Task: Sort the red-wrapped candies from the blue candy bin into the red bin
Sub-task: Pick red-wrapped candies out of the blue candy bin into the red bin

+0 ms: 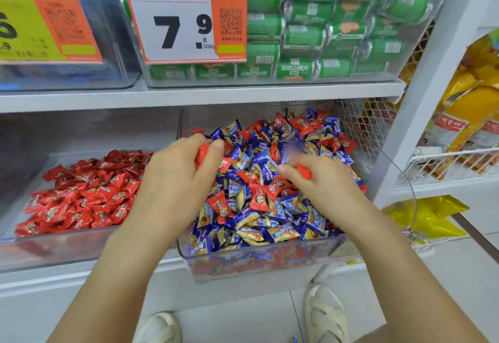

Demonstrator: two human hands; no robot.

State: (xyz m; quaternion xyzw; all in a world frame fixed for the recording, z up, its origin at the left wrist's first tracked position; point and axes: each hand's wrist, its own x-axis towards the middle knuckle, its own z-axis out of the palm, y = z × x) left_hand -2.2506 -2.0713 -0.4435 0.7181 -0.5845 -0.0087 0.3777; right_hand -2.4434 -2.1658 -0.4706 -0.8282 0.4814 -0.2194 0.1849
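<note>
Shop shelf [202, 97], lower tier. Gathering step: left hand [175, 178] clutches red-wrapped candies [202, 153] over blue candy bin [259, 259]; right hand [321, 183] pinches another red candy [305, 172]. Next: carry both leftward, drop into red bin [54, 248].

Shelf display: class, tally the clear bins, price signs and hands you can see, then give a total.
Clear bins: 4
Price signs: 2
Hands: 2
Total: 8

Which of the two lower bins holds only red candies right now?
The left bin: its candies are all red-wrapped, while the right bin under both hands mixes blue and red.
</note>
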